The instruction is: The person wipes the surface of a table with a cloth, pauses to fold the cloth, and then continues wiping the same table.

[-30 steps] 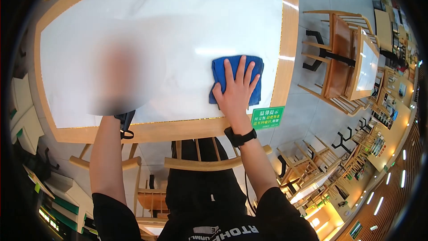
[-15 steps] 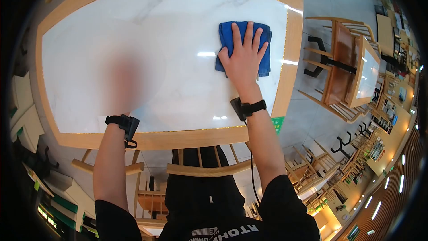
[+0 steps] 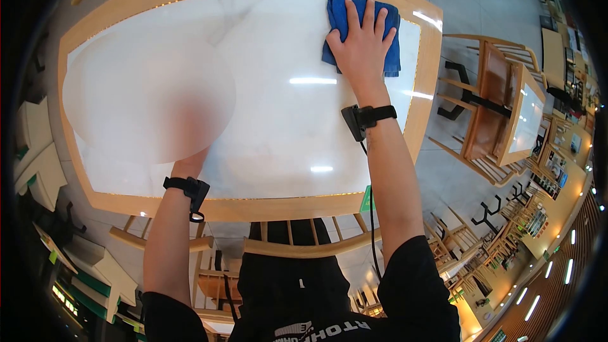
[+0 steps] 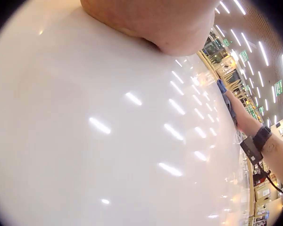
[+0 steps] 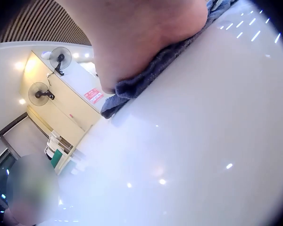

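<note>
- While your right hand (image 3: 364, 47) lies over the folded blue cloth (image 3: 392, 63), its fingers are spread and mostly straight, the thumb angled out to your left, and nothing is pinched between them
- You have that cloth flat under the palm and fingers, at the far right part of the table (image 3: 304, 209), its far edge lapping over the gold line (image 3: 415, 63) onto the wooden border
- From your right wrist's view, the heel of the hand sits against the cloth, whose loose, layered edge touches the glossy white top (image 3: 272, 120)
- Your left hand (image 3: 193, 123) is over the left half of that top, well apart from the cloth; it is blurred in the head view and only partly visible from your left wrist, so I cannot tell how its fingers lie or whether it grips anything
- Both your wrists wear black straps with small devices, and a black cable (image 3: 373, 228) hangs from the right one
- At the near edge, right of its middle, you have a green sign (image 3: 367, 199) partly hidden by your right forearm, and a wooden chair (image 3: 310, 247) stands between you and the table
- Off to your right is a smaller table (image 3: 522, 117) with chairs beside it, and your right wrist's view takes in two wall fans (image 5: 60, 58)
</note>
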Action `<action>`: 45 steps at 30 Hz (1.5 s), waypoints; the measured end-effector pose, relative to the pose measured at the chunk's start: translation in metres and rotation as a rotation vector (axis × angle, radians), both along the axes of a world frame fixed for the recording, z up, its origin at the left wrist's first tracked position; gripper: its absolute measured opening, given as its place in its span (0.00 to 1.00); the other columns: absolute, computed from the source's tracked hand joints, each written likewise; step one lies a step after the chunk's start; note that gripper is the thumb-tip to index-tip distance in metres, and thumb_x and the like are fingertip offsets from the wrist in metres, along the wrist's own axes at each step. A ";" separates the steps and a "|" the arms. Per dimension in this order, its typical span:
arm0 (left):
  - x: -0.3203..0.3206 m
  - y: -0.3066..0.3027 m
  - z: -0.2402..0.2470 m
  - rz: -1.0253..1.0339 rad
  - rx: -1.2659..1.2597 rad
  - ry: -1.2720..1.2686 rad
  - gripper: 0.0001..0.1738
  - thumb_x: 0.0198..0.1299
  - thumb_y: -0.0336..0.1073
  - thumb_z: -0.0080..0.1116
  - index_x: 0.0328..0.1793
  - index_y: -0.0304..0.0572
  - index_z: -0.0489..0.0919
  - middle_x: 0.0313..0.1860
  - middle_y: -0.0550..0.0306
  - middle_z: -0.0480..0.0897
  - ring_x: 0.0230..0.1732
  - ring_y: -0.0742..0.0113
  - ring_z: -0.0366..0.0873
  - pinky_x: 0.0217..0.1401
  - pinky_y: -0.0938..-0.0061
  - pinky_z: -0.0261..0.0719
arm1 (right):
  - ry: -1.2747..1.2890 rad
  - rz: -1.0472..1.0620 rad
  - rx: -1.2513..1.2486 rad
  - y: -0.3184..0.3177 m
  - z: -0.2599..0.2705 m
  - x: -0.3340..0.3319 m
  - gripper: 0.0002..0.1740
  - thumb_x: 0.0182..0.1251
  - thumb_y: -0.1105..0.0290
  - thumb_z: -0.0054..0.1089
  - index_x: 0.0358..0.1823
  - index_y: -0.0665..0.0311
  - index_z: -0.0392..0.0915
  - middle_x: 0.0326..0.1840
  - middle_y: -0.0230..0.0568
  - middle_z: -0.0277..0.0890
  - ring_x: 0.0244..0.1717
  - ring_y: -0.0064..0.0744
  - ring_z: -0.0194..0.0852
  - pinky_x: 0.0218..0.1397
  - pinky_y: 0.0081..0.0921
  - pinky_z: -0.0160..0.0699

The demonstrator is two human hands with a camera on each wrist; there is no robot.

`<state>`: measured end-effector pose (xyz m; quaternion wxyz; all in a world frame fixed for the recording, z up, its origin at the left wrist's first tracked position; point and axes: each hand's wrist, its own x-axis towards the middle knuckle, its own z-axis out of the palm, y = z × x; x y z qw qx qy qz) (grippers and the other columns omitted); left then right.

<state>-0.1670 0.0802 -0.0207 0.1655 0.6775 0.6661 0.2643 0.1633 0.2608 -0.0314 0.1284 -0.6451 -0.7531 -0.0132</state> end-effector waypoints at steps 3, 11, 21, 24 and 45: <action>0.001 0.000 0.001 -0.011 0.014 0.013 0.09 0.57 0.16 0.61 0.40 0.37 0.77 0.44 0.51 0.77 0.45 0.51 0.77 0.46 0.63 0.79 | -0.009 -0.007 0.016 0.020 -0.002 -0.001 0.41 0.67 0.48 0.53 0.83 0.49 0.68 0.89 0.58 0.54 0.89 0.72 0.44 0.83 0.81 0.38; 0.002 0.002 0.002 -0.014 0.021 -0.008 0.10 0.55 0.17 0.62 0.39 0.37 0.77 0.44 0.49 0.77 0.45 0.50 0.78 0.45 0.62 0.80 | -0.056 0.011 0.096 0.067 -0.015 -0.003 0.40 0.70 0.45 0.51 0.83 0.46 0.68 0.89 0.55 0.54 0.89 0.71 0.45 0.83 0.81 0.41; 0.003 0.004 0.003 -0.022 0.017 0.054 0.11 0.54 0.20 0.65 0.39 0.42 0.76 0.43 0.55 0.76 0.44 0.52 0.76 0.44 0.60 0.79 | -0.091 -0.033 0.095 0.094 -0.021 -0.026 0.39 0.76 0.42 0.44 0.85 0.46 0.64 0.89 0.66 0.51 0.87 0.85 0.40 0.78 0.89 0.41; 0.006 0.004 0.006 -0.016 -0.006 0.082 0.11 0.55 0.22 0.66 0.40 0.43 0.77 0.43 0.56 0.75 0.43 0.53 0.76 0.44 0.60 0.80 | -0.088 -0.051 0.085 0.095 -0.021 -0.034 0.39 0.76 0.42 0.43 0.85 0.47 0.63 0.89 0.68 0.50 0.86 0.86 0.40 0.77 0.89 0.41; 0.006 0.008 0.007 -0.026 0.018 0.171 0.08 0.60 0.23 0.64 0.43 0.44 0.80 0.43 0.54 0.76 0.46 0.51 0.77 0.47 0.58 0.81 | -0.072 0.025 -0.107 -0.001 0.034 -0.071 0.43 0.76 0.43 0.53 0.87 0.52 0.62 0.91 0.59 0.48 0.89 0.69 0.43 0.86 0.76 0.33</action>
